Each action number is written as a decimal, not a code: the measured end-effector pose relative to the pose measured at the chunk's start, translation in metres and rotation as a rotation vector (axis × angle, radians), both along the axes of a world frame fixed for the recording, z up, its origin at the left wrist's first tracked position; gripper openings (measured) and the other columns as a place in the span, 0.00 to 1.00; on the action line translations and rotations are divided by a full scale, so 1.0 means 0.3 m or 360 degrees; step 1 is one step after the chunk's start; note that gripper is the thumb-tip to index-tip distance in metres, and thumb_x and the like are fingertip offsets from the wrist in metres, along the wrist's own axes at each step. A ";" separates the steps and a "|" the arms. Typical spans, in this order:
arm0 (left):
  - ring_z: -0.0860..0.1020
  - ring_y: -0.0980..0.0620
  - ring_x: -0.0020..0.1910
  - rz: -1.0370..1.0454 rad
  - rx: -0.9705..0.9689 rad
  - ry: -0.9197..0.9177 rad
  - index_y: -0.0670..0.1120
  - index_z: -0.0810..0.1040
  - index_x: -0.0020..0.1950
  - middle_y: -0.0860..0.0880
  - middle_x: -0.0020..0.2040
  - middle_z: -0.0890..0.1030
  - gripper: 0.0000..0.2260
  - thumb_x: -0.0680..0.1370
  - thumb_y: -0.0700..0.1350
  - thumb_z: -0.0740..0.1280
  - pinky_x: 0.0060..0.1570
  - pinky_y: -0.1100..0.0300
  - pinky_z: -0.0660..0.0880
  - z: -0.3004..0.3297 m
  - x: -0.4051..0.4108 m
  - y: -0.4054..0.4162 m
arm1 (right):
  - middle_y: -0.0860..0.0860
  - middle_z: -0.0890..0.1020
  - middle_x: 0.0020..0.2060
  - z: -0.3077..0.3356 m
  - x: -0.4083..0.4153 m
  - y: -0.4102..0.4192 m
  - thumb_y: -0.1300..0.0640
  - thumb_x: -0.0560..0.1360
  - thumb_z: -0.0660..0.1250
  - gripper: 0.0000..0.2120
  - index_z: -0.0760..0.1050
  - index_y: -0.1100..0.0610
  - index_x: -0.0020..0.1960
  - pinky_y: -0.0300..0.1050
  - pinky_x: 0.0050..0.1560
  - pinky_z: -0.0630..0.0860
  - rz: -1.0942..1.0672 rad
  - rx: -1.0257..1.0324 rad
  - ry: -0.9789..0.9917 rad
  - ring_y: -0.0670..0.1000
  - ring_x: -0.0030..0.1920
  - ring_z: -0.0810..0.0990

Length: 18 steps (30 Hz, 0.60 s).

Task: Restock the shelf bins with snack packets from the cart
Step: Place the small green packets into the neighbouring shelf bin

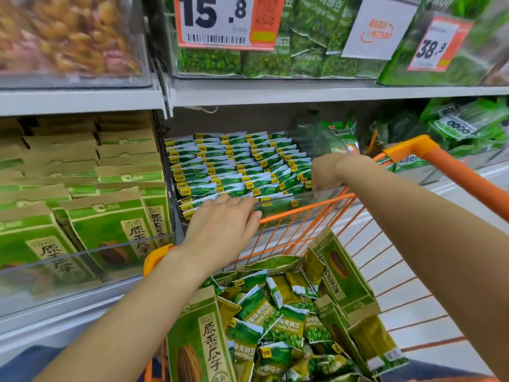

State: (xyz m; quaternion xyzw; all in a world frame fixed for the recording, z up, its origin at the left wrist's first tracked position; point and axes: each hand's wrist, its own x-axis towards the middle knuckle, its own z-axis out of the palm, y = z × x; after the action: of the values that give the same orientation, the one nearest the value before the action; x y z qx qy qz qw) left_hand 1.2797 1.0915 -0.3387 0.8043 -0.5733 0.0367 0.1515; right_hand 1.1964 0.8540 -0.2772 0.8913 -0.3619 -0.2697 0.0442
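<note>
A clear shelf bin [305, 201] on the middle shelf holds neat rows of small green snack packets [234, 166]. My left hand [223, 223] lies flat on the front rows, fingers straight and pointing right along the bin's front wall. My right hand [325, 172] is at the bin's right side, back of the hand up, fingers bent down among the packets; whether they pinch one is hidden. Below my arms, the orange wire cart [300, 213] carries a loose heap of the same green packets [278, 315].
Tall green and brown seed bags stand in the cart [203, 343] and fill the bin to the left [110, 227]. The orange cart handle [451, 172] juts at right. The upper shelf holds green pea bags behind price tags [220, 20].
</note>
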 end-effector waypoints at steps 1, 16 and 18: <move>0.73 0.50 0.61 -0.0007 -0.0003 -0.0003 0.53 0.68 0.71 0.52 0.61 0.79 0.19 0.83 0.56 0.49 0.54 0.55 0.68 0.001 0.001 0.000 | 0.53 0.74 0.36 0.000 0.003 0.005 0.58 0.78 0.63 0.11 0.70 0.58 0.37 0.45 0.39 0.70 -0.0014 0.0009 0.0008 0.53 0.36 0.72; 0.78 0.58 0.49 -0.0240 -0.0433 0.0429 0.50 0.77 0.64 0.54 0.50 0.81 0.13 0.81 0.51 0.61 0.51 0.57 0.74 0.093 -0.009 0.088 | 0.51 0.82 0.30 -0.043 -0.251 0.437 0.51 0.77 0.56 0.15 0.80 0.52 0.51 0.46 0.29 0.73 0.0688 -0.0405 -0.1569 0.57 0.32 0.81; 0.75 0.65 0.37 -0.0282 -0.0314 0.0597 0.51 0.80 0.56 0.58 0.40 0.79 0.09 0.80 0.50 0.63 0.40 0.68 0.70 0.100 -0.015 0.118 | 0.50 0.82 0.33 -0.106 -0.278 0.495 0.50 0.78 0.54 0.15 0.78 0.51 0.52 0.45 0.32 0.71 0.0728 -0.0215 -0.1143 0.57 0.35 0.81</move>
State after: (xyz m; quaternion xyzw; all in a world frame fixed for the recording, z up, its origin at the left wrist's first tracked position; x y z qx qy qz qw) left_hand 1.2753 1.1270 -0.3088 0.7249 -0.5971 -0.0708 0.3360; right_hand 1.1129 1.0026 -0.3089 0.9809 -0.1643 0.0985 0.0324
